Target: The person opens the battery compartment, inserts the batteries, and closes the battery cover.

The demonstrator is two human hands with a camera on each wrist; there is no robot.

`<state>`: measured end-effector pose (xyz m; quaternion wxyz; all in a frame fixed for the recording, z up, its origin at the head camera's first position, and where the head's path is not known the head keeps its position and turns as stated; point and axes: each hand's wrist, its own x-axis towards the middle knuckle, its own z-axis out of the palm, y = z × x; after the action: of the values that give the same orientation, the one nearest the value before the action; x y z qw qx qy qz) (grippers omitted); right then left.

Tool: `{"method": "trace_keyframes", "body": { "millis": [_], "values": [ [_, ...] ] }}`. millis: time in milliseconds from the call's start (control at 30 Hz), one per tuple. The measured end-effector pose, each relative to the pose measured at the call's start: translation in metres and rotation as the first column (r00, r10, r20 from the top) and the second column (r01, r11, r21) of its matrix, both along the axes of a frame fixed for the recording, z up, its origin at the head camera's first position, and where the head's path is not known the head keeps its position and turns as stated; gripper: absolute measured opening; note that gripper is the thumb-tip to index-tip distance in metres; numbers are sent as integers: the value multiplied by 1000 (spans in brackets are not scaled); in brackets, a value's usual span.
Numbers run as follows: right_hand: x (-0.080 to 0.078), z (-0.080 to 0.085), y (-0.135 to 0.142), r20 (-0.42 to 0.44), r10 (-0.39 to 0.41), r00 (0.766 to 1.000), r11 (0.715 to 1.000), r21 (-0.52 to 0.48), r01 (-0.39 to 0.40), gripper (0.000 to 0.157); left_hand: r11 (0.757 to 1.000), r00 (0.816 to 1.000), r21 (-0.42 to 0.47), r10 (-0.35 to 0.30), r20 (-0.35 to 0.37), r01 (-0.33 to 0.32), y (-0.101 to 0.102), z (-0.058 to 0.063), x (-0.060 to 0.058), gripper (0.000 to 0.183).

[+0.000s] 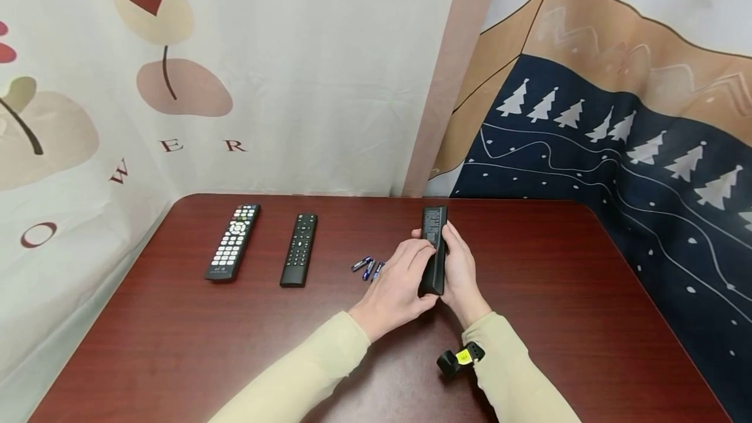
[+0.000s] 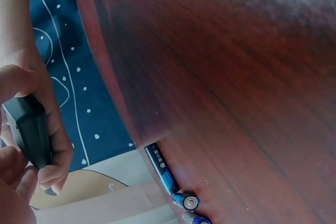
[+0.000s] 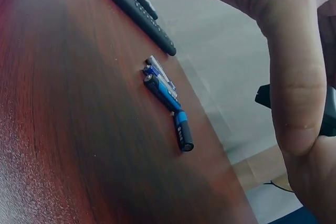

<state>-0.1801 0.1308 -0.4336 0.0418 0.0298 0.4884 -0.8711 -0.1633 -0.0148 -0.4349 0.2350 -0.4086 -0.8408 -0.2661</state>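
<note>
A black remote control (image 1: 433, 227) is held above the table with its labelled back turned up. My right hand (image 1: 462, 273) grips it along the right side. Across its lower left lies my left hand (image 1: 396, 282), the thumb at the near end and the fingers bent over the back. In the left wrist view the remote (image 2: 32, 129) sits between both hands. The right wrist view shows only a dark end of the remote (image 3: 329, 111) behind a thumb. Several blue and black batteries (image 1: 368, 269) lie on the table just left of the left hand, partly hidden by it in the head view.
Two more remotes lie on the table's left: a larger one with white buttons (image 1: 233, 243) and a slimmer black one (image 1: 299, 250). The reddish-brown table (image 1: 176, 344) backs onto printed curtains (image 1: 317, 83). A small black camera (image 1: 452, 362) is strapped to the right wrist.
</note>
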Motion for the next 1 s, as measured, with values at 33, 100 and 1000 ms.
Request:
{"method": "trace_keyframes", "body": {
  "millis": [33,100,1000],
  "values": [
    [0,0,0,-2,1,1000,1000,2,-1,49,1000,1000,5,0,-2,0,0,0,0,68],
    [1,1,0,-2,1,1000,1000,0,-1,49,1000,1000,12,4,-5,-4,1,1,-1,69],
    [1,1,-1,25,-26,999,999,21,26,48,998,997,-5,64,36,-64,4,3,-3,80]
  ]
}}
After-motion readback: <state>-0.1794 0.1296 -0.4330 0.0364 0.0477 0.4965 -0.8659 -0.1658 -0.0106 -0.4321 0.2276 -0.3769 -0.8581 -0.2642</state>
